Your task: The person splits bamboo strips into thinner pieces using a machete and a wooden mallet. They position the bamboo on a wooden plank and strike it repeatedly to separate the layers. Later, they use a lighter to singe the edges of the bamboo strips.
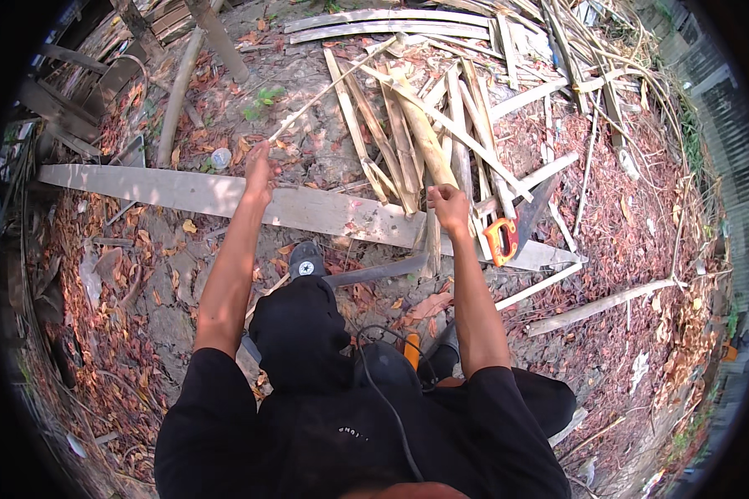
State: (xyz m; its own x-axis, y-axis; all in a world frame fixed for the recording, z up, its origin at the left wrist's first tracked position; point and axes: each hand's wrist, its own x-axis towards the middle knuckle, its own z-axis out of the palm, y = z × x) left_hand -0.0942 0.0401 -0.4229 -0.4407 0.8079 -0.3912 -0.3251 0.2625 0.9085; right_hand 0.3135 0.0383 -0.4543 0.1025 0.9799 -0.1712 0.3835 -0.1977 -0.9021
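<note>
Hands (260, 173) (450, 208) well apart (both outstretched)

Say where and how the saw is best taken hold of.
Probably by the orange handle of the saw, with the right hand coming from the person's near side, at the picture's lower left of it. The handle is a loop with an opening for fingers and lies toward the person, while the dark blade points away, up and to the right.

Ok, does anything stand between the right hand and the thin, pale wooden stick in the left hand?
Nothing visible blocks the right hand from the stick; the long, tan, split wooden pieces between them in view appear to lie lower.
</note>
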